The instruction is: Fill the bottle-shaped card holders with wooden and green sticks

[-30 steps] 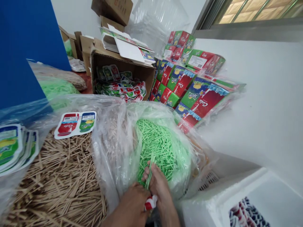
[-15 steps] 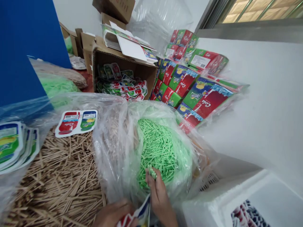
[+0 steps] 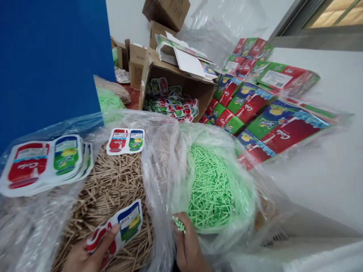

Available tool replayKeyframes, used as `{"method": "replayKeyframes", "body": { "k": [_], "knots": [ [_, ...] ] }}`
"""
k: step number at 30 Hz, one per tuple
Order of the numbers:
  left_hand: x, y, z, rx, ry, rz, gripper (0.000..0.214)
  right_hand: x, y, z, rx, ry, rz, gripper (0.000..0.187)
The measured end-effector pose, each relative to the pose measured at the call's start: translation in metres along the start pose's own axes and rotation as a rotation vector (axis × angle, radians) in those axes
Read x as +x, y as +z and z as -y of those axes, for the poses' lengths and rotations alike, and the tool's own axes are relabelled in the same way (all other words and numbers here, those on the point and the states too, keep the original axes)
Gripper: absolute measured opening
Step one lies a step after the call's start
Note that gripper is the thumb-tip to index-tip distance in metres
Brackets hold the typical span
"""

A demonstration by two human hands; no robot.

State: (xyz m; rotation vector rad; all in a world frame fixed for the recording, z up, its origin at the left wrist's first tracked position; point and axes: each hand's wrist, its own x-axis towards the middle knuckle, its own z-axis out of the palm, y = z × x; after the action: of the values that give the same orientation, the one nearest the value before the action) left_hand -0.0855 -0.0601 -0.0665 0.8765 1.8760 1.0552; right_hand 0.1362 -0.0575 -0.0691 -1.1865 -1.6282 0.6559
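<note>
My right hand [image 3: 187, 247] is closed round a small bundle of green sticks [image 3: 179, 224], their ends poking up above my fingers. It rests at the near edge of a clear plastic bag [image 3: 170, 166] heaped with loose green sticks [image 3: 215, 189]. My left hand [image 3: 85, 255] grips a printed card pack [image 3: 119, 228] with a red half and a green half. It holds that pack flat over a heap of tan wooden sticks [image 3: 113, 185].
A stack of the same card packs [image 3: 42, 164] lies at the left, one more [image 3: 125, 140] on the tan sticks. Behind stand an open cardboard box of packs [image 3: 172, 94], wrapped red and green cartons [image 3: 266, 113], a blue panel [image 3: 51, 56] and a white ledge [image 3: 334, 158].
My left hand has swung left with the card pack, from beside my right hand out over the tan sticks. My right hand has gathered green sticks into a bundle. The view has panned left.
</note>
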Motion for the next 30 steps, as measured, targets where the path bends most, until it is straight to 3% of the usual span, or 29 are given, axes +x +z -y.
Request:
{"method": "replayKeyframes", "body": {
  "k": [4, 10, 14, 16, 23, 30],
  "knots": [
    [0.005, -0.008, 0.008, 0.012, 0.017, -0.001, 0.043, -0.009, 0.030, 0.017, 0.065, 0.103, -0.018, 0.035],
    [0.004, -0.011, 0.007, -0.045, 0.071, 0.088, 0.040, -0.010, 0.058, 0.018, 0.166, 0.093, 0.124, 0.032],
    [-0.004, -0.009, 0.006, -0.129, 0.046, 0.097, 0.039, 0.000, 0.064, 0.012, 0.094, -0.163, 0.226, 0.027],
    [-0.007, -0.009, 0.006, -0.170, 0.039, 0.070, 0.043, 0.003, 0.065, 0.010, 0.050, -0.220, 0.271, 0.025],
    [-0.011, -0.009, -0.001, -0.304, 0.013, 0.153, 0.044, -0.005, 0.071, 0.004, -0.030, -0.192, 0.289, 0.022],
    [-0.008, -0.014, -0.002, -0.223, 0.012, 0.135, 0.036, -0.006, 0.071, 0.004, -0.005, -0.199, 0.248, 0.023]
  ]
}}
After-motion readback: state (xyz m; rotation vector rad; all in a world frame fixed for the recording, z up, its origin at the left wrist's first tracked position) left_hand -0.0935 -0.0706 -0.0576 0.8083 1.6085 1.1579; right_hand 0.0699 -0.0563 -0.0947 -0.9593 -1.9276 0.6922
